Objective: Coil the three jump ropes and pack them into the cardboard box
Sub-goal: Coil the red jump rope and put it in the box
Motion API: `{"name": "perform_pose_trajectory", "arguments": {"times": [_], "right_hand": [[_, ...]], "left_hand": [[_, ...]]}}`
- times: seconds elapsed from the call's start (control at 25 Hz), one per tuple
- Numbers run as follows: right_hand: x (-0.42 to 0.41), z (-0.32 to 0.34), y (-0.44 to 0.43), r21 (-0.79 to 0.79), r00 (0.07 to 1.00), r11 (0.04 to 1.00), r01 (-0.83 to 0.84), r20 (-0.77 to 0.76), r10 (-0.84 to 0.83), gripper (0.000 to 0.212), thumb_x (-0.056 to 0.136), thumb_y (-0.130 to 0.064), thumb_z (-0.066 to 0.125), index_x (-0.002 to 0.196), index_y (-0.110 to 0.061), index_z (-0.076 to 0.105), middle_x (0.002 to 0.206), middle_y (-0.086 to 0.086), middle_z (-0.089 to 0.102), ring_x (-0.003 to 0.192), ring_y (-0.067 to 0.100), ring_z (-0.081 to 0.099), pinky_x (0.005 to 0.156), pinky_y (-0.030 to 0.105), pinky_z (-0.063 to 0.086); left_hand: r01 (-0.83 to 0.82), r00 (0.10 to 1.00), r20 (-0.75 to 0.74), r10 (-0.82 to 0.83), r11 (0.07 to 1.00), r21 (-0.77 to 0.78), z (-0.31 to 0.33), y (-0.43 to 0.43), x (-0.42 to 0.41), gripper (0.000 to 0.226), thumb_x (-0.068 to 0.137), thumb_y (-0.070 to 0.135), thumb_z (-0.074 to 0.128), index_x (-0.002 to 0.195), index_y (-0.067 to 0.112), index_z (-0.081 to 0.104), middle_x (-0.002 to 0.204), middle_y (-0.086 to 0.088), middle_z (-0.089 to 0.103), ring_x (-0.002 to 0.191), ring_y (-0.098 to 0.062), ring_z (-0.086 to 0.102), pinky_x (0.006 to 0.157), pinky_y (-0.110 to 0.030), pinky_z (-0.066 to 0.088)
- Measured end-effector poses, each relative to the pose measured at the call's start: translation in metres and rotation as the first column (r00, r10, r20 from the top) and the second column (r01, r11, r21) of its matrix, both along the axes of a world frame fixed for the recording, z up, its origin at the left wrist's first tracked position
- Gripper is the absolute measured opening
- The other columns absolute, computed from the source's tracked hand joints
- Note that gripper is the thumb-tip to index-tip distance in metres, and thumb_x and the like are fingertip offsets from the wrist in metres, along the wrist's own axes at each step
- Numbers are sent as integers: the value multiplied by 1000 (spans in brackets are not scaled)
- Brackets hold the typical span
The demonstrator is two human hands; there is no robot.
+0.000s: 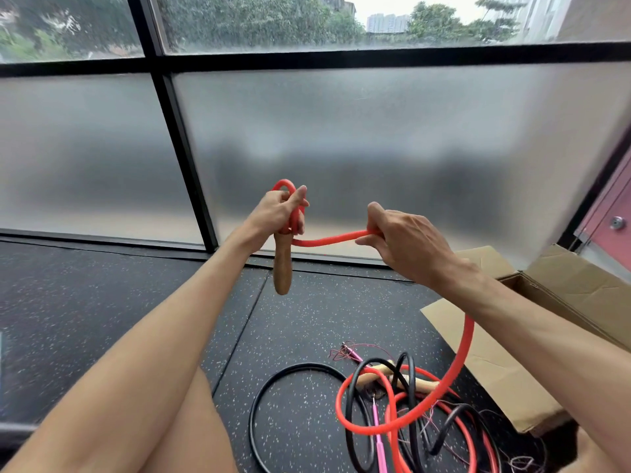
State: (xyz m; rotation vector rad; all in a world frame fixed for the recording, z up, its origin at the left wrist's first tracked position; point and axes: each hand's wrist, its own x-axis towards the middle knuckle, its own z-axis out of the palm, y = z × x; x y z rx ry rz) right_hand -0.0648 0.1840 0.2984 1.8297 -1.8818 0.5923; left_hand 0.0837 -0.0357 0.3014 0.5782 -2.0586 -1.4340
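My left hand (281,213) grips a small loop of the red jump rope (464,356) together with the top of its wooden handle (282,268), which hangs downward. My right hand (403,240) pinches the same red rope a short way to the right, the span between the hands sagging slightly. From my right hand the red rope curves down to a tangle on the floor. There a black jump rope (259,397) and a thin pink jump rope (377,428) lie mixed with it, along with other wooden handles (415,382). The open cardboard box (560,288) stands at the right.
I sit on a dark speckled rubber floor (102,308) facing a frosted window wall (341,131) with black frames. The box flap (485,367) lies flat toward the rope pile. My bare legs fill the lower left.
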Motion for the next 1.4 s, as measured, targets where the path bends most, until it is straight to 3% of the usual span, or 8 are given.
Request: {"name": "perform_pose_trajectory", "arguments": {"times": [0.32, 0.48, 0.56, 0.72, 1.0, 1.2, 1.32, 1.4], "right_hand": [[-1, -9, 0, 131, 985, 984, 121, 107, -135, 34, 99, -43, 54, 89, -14, 39, 57, -2, 50, 52, 30, 52, 56, 35, 35], [-2, -12, -7, 225, 933, 955, 194, 258, -250, 25, 101, -40, 52, 107, -17, 51, 84, 1, 64, 75, 27, 59, 66, 36, 44], [-12, -15, -8, 401, 780, 877, 265, 445, -439, 18, 101, -26, 52, 109, -12, 56, 94, 8, 65, 77, 28, 62, 66, 36, 52], [-21, -23, 0, 431, 227, 902, 14, 877, -423, 5, 95, 7, 49, 97, 5, 53, 86, 21, 63, 68, 30, 68, 59, 47, 62], [-16, -35, -7, 182, -120, 983, 17, 977, -178, 7, 96, 2, 55, 99, -2, 51, 96, 26, 65, 80, 35, 71, 73, 51, 62], [-36, -35, -7, 80, 40, 976, 203, 995, -90, 15, 99, -5, 55, 112, -9, 47, 99, 22, 71, 79, 31, 73, 84, 53, 59], [-32, -38, -5, 163, 169, 978, 131, 968, -184, 12, 102, -7, 51, 112, -2, 47, 84, 22, 72, 69, 33, 72, 76, 55, 60], [-15, -41, -4, 261, 143, 965, 2, 955, -259, 15, 105, -15, 48, 110, -1, 47, 77, 22, 72, 64, 35, 70, 72, 55, 61]], "left_hand": [[-158, 972, -152, 181, 975, 155, 1, -1, 0, 42, 99, 38, 58, 68, 11, 50, 56, -9, 62, 51, -25, 58, 56, -29, 49], [-38, 975, -204, 84, 975, 220, 5, 5, -2, 50, 104, 35, 49, 61, 8, 46, 47, -3, 48, 44, -22, 57, 50, -29, 47], [38, 975, -220, 23, 962, 269, 9, 11, 1, 46, 104, 36, 48, 67, 10, 44, 48, -3, 44, 40, -20, 49, 50, -29, 43], [141, 973, -219, -69, 932, 333, 14, 22, 2, 32, 106, 32, 44, 85, 8, 46, 50, -4, 42, 37, -18, 40, 50, -28, 39], [519, 854, -286, -434, 693, 499, 26, 30, 5, 31, 104, 32, 44, 88, 7, 53, 50, 6, 18, 33, -8, 23, 50, -26, 23], [654, 747, -309, -589, 566, 502, 34, 33, 12, 34, 106, 31, 35, 92, 5, 53, 48, 7, 17, 33, -8, 18, 45, -24, 26], [608, 793, -329, -512, 633, 479, 28, 36, 8, 31, 106, 32, 38, 93, 7, 52, 52, 5, 23, 39, -11, 25, 54, -26, 30], [531, 843, -371, -390, 711, 461, 25, 37, 0, 31, 107, 32, 37, 92, 8, 51, 56, 3, 29, 45, -12, 32, 61, -28, 39]]}}
